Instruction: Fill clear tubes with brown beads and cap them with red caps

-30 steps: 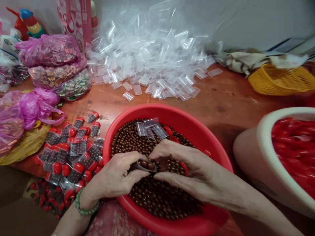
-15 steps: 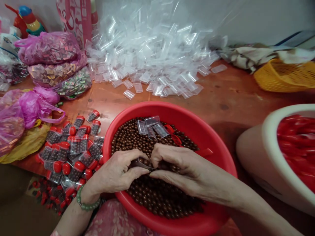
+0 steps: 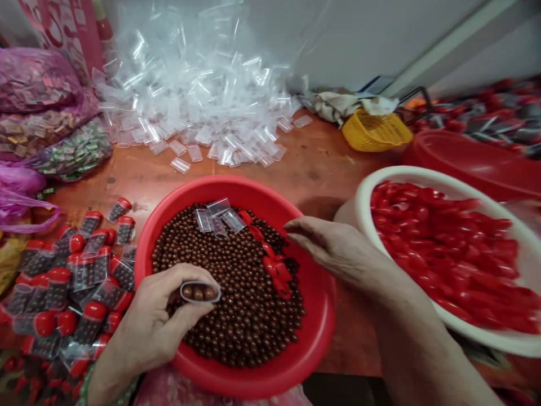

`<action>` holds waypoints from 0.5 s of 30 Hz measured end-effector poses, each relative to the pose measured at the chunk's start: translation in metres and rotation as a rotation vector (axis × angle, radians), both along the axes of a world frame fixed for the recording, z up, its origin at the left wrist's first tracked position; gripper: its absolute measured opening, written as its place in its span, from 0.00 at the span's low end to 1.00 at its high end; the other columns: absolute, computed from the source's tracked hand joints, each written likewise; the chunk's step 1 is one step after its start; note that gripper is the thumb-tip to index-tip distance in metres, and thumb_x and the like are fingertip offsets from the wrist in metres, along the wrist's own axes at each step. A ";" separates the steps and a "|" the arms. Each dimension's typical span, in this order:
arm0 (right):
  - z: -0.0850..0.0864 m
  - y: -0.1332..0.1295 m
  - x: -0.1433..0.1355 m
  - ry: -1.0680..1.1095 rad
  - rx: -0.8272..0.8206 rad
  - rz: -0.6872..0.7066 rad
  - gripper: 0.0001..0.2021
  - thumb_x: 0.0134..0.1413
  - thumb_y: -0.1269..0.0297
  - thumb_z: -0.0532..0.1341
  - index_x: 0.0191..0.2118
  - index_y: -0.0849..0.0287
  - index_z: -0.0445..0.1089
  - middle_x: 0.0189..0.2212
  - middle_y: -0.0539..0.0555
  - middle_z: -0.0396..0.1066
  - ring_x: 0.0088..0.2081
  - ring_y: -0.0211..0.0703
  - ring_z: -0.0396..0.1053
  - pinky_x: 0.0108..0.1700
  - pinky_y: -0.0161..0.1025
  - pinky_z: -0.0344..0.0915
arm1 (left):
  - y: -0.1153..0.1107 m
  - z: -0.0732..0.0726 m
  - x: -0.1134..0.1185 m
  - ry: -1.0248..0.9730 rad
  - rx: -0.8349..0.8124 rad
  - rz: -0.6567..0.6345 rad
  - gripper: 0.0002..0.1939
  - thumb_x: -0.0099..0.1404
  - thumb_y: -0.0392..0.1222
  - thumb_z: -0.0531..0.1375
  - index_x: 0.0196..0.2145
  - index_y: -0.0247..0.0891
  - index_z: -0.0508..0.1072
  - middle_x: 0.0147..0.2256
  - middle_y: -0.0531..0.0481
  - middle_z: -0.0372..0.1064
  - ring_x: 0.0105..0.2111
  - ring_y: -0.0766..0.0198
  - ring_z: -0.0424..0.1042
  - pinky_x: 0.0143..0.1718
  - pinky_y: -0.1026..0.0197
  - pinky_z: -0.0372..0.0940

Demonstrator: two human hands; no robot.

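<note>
My left hand [image 3: 158, 318] grips a small clear plastic container [image 3: 200, 292] between thumb and fingers, its oval mouth facing up with brown balls inside. It is over the left part of a red basin [image 3: 310, 361] full of shiny brown balls [image 3: 236, 321]. My right hand [image 3: 329, 242] is over the basin's right rim, thumb and fingers slightly apart, with nothing visible between them. Several empty clear containers [image 3: 220, 217] lie on the balls near the back. Red plastic caps [image 3: 276, 268] lie on the balls to their right.
A white tub [image 3: 363, 197] of red caps stands at right, beside a red basin [image 3: 473, 163] and a yellow basket [image 3: 376, 132]. Clear containers [image 3: 198, 107] are heaped at the back. Filled red-capped containers [image 3: 84, 265] and bags of small packets [image 3: 38, 84] lie left.
My right hand has left the container and moved right to the basin's rim. My left hand still holds the container, now with its mouth visible. The view has turned right, showing more of the tub.
</note>
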State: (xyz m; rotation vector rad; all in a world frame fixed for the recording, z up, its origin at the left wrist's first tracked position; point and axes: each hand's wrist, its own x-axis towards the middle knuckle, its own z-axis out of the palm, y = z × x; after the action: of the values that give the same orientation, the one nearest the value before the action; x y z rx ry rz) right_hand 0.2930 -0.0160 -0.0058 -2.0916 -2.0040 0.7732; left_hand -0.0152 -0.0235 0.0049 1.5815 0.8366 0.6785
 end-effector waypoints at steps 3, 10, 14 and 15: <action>-0.003 0.001 -0.007 -0.019 -0.067 0.040 0.09 0.61 0.62 0.52 0.39 0.57 0.68 0.34 0.55 0.76 0.34 0.45 0.73 0.39 0.42 0.66 | 0.001 -0.001 0.002 0.038 0.018 0.001 0.06 0.67 0.35 0.58 0.41 0.41 0.72 0.42 0.51 0.73 0.44 0.65 0.72 0.45 0.65 0.65; -0.013 0.005 -0.029 -0.294 -0.097 0.103 0.05 0.57 0.64 0.58 0.38 0.57 0.67 0.29 0.55 0.75 0.31 0.46 0.72 0.31 0.38 0.60 | 0.001 -0.012 0.012 0.062 -0.069 0.077 0.06 0.67 0.37 0.58 0.42 0.40 0.73 0.40 0.51 0.74 0.41 0.65 0.73 0.44 0.65 0.66; -0.017 0.013 -0.033 -0.327 -0.098 0.078 0.08 0.60 0.61 0.55 0.39 0.59 0.66 0.32 0.60 0.76 0.34 0.53 0.74 0.32 0.40 0.60 | 0.002 -0.016 0.015 0.086 -0.053 0.074 0.06 0.67 0.38 0.58 0.41 0.40 0.73 0.39 0.51 0.74 0.40 0.65 0.73 0.43 0.64 0.66; -0.019 0.016 -0.035 -0.333 -0.089 0.067 0.09 0.61 0.59 0.54 0.39 0.60 0.65 0.33 0.62 0.76 0.35 0.54 0.74 0.32 0.41 0.60 | 0.003 -0.016 0.015 0.092 -0.053 0.080 0.07 0.67 0.38 0.58 0.42 0.39 0.73 0.39 0.51 0.74 0.40 0.65 0.73 0.43 0.64 0.66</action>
State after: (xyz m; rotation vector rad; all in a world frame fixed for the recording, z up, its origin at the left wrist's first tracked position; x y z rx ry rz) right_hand 0.2583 0.0002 -0.0247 -2.3460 -2.2515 0.5621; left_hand -0.0001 -0.0205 -0.0114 1.5475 0.9826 0.6383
